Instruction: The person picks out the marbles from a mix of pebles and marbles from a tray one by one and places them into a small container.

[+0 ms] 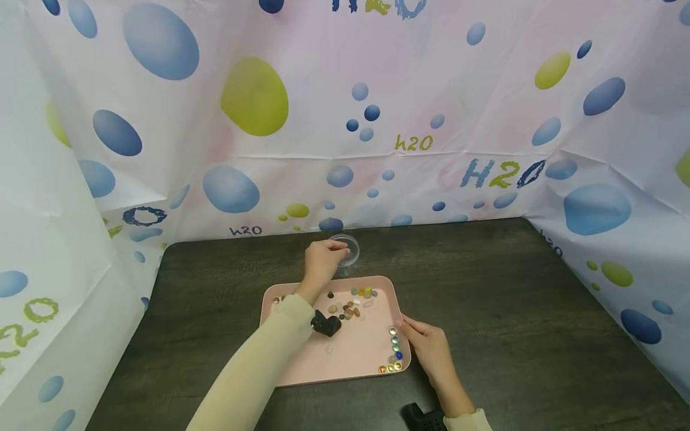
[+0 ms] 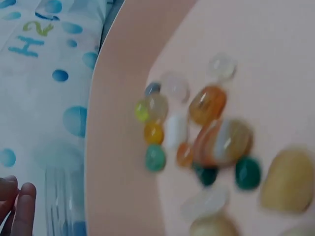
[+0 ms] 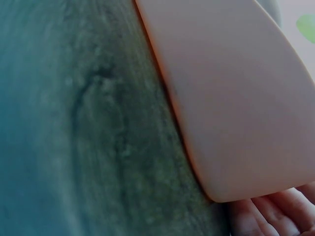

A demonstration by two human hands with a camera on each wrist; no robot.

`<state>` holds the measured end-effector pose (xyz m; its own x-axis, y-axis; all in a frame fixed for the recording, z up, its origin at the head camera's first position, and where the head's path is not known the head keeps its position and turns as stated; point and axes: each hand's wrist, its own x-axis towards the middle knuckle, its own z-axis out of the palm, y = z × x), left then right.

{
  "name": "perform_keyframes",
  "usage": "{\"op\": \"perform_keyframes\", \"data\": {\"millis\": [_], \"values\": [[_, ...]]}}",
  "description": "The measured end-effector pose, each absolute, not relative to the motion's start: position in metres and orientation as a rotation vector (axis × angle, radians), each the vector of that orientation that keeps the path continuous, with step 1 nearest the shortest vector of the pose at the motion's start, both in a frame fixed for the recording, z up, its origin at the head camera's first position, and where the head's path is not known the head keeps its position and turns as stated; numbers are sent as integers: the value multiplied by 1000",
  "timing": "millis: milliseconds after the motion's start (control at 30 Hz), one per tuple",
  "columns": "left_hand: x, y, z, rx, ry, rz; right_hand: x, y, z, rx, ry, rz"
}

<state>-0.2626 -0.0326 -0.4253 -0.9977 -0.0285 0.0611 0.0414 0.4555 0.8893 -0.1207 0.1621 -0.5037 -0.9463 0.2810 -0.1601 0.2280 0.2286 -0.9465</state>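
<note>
My left hand [image 1: 323,258] reaches past the back of a pink tray [image 1: 302,368], its fingertips bunched over the mouth of a clear round jar [image 1: 353,246]. In the left wrist view the fingertips [image 2: 25,204] are beside the clear jar [image 2: 61,201]; I cannot tell whether something small is between them. My right hand [image 1: 431,353] grips the tray's right rim, with fingers [image 3: 280,216] at the tray's wall in the right wrist view. Stones and beads lie in the tray, among them a striped stone [image 2: 224,142], an orange bead [image 2: 207,104] and green beads [image 2: 247,173].
Shiny marbles [image 1: 396,347] line the tray's front right corner. The tray stands on a dark wooden table [image 1: 512,311], backed by a printed sheet [image 1: 312,72] with blue and green spots. Black wrist devices [image 1: 327,324] are worn on both arms.
</note>
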Motion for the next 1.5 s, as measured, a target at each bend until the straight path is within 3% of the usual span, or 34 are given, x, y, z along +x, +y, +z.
{"op": "perform_keyframes", "data": {"millis": [400,767,1500], "values": [[-238,-14,-458,-88,-2612,-1765,-120,161,-502,-491,-2413,1882],[-218,-4,-473,-210,-2669,-1620,-118,161,-500,-472,-2395,1927],[-219,9,-476,-79,-2783,-1605,-120,161,-500,-480,-2404,1931]]}}
